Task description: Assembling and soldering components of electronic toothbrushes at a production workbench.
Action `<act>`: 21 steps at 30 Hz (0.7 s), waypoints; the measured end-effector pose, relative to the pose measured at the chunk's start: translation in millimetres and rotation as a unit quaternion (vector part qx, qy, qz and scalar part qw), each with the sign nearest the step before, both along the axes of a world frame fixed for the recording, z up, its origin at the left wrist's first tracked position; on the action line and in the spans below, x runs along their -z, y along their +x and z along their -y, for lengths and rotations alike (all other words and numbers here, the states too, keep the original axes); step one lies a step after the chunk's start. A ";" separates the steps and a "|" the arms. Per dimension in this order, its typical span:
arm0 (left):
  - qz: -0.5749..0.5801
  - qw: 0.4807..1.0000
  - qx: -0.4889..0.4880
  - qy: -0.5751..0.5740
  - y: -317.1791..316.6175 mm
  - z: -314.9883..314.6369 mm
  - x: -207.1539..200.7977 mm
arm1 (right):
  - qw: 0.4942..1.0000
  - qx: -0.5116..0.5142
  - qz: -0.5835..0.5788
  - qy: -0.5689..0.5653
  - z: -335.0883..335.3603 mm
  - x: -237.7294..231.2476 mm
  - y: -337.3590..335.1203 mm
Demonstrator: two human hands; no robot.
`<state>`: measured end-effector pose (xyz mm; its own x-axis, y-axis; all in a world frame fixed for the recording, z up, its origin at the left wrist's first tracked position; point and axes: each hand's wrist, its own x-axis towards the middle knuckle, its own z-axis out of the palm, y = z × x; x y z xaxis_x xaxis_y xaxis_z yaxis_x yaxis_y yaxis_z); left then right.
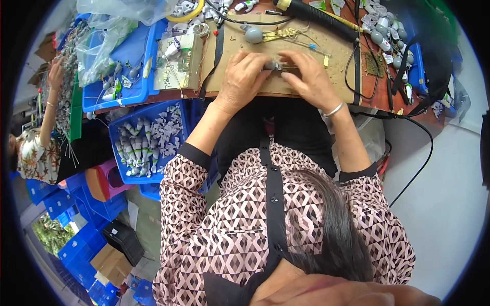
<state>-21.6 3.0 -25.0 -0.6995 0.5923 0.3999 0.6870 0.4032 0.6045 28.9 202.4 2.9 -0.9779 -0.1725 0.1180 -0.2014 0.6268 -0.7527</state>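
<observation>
Both my hands meet over a brown cardboard sheet on the bench. Between thumb and fingertips, my left hand (241,80) pinches a small grey rounded piece (272,65), partly covered by the fingers. My right hand (312,80), with a bracelet at its wrist, curls in from the other side. Its thumb and forefinger close around the piece's right end, where something thin like a wire shows; what exactly they grip is too small to make out. Just beyond the hands, a grey ball-shaped part (253,34) lies on the cardboard (224,69) beside yellow strips (282,33).
A black-handled tool (319,19) with a cable lies across the back. Grey and white parts (384,33) pile up at right. At left stand a blue tray (148,76) and a white box (173,69); a lower blue bin (120,171) holds parts. Another person's arm (50,99) reaches in far left.
</observation>
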 end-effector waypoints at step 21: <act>-0.025 0.999 -0.038 -0.010 -5.1 17.2 -16.1 | 0.961 0.188 -0.011 0.202 -225.4 -27.3 -162.6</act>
<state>-26.7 -14.2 -9.0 -0.7221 0.5465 0.4242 0.6832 0.4672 0.5612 -133.7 427.8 30.2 -0.9782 0.1560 0.1369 0.0831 0.8989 -0.4303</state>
